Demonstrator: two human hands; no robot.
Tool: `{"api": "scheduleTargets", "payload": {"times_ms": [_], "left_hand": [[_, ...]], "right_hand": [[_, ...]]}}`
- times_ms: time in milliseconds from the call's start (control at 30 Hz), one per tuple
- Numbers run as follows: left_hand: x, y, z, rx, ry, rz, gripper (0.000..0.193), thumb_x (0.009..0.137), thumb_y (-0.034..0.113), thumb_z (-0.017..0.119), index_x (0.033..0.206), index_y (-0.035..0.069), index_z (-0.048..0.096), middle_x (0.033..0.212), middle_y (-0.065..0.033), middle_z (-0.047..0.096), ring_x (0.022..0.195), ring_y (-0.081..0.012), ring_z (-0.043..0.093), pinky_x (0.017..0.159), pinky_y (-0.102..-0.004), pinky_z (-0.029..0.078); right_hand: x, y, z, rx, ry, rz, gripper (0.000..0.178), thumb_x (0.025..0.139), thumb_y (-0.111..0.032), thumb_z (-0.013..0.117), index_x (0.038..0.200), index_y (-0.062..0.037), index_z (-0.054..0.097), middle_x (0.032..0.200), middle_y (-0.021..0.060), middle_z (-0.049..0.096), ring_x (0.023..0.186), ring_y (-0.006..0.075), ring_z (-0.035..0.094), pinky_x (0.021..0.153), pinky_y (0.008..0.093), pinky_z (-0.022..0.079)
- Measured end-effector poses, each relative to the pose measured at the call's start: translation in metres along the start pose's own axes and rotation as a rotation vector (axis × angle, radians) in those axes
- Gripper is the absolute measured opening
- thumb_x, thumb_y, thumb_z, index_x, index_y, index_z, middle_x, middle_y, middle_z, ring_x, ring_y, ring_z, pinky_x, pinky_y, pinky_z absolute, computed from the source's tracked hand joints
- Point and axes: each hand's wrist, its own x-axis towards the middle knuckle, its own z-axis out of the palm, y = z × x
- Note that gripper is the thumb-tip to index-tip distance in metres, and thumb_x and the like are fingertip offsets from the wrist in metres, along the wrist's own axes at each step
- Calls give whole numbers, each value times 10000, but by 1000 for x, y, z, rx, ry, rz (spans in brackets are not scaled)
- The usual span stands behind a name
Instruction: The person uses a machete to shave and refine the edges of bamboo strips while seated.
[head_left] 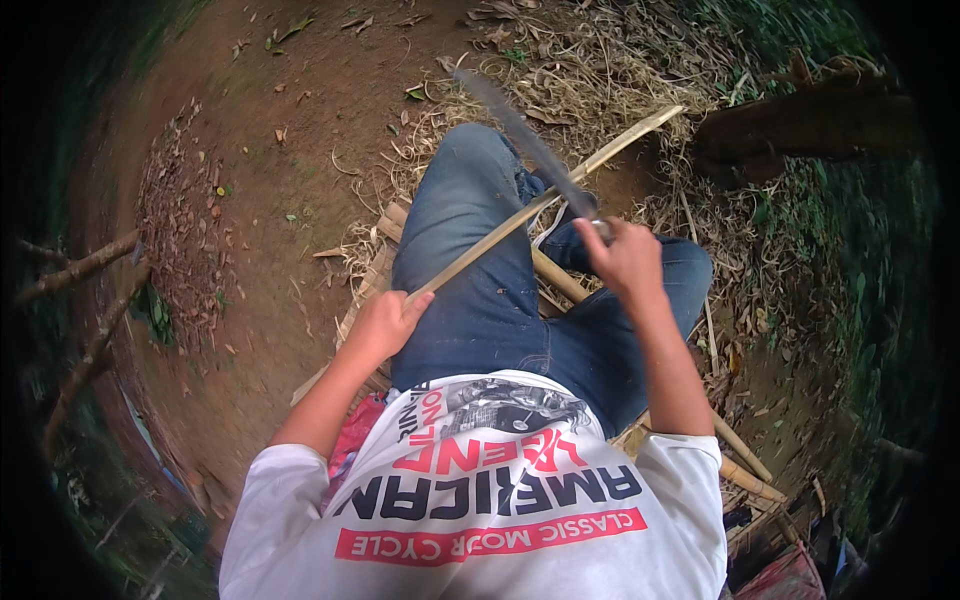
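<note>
My left hand (385, 322) is closed round the near end of a long, pale bamboo strip (480, 248). The strip slants up to the right across my jeans, and its far end reaches past my knees. In my right hand (628, 258) is the handle of a machete (520, 132), the fingers wrapped round it. Its long grey blade points up and to the left and crosses the strip a little beyond my right hand. Whether the edge touches the strip I cannot tell. Most of the handle is hidden in my grip.
I sit with bent legs on a bamboo seat (745, 478). Curly shavings (610, 75) litter the ground ahead and to the right. A dark log (800, 130) lies at the far right. Thin branches (85, 268) stand at the left, beside brown soil (270, 200) with dry leaves.
</note>
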Motion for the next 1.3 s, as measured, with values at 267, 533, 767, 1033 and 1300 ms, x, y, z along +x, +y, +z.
{"api": "scheduleTargets", "payload": {"times_ms": [267, 533, 767, 1033, 1300], "left_hand": [[-4, -9, -5, -47, 6, -19, 690, 927, 538, 510, 693, -102, 616, 674, -335, 557, 732, -485, 604, 654, -500, 471], [5, 1, -5, -101, -48, -31, 711, 923, 551, 511, 672, -108, 605, 663, -338, 548, 717, -487, 603, 638, -500, 468], [6, -11, 1, -105, -21, -36, 724, 918, 562, 512, 657, -108, 598, 656, -342, 538, 710, -493, 596, 640, -501, 467], [9, 0, -7, -105, -33, -27, 733, 919, 570, 501, 669, -115, 586, 637, -327, 522, 667, -473, 583, 620, -483, 457], [16, 0, -5, -68, -34, -42, 765, 901, 598, 507, 634, -115, 584, 646, -335, 542, 693, -490, 592, 649, -496, 473]], "right_hand": [[1, -15, 17, -107, -34, -245, 655, 783, -712, 566, 759, -74, 711, 584, 141, 632, 575, 318, 659, 557, 423, 527], [21, 32, -9, -166, 31, -20, 657, 844, -637, 553, 677, -8, 646, 605, 199, 616, 636, 385, 638, 597, 463, 502], [-6, -43, 31, 7, -109, -180, 636, 814, -654, 577, 744, -30, 677, 591, 186, 622, 605, 373, 653, 594, 457, 528], [39, 52, -26, -336, 60, -36, 654, 811, -680, 565, 719, -39, 661, 639, 187, 638, 630, 366, 651, 600, 456, 520], [14, -10, 6, -54, -22, -52, 617, 828, -637, 580, 705, -36, 651, 615, 190, 628, 625, 369, 652, 597, 462, 515]]}}
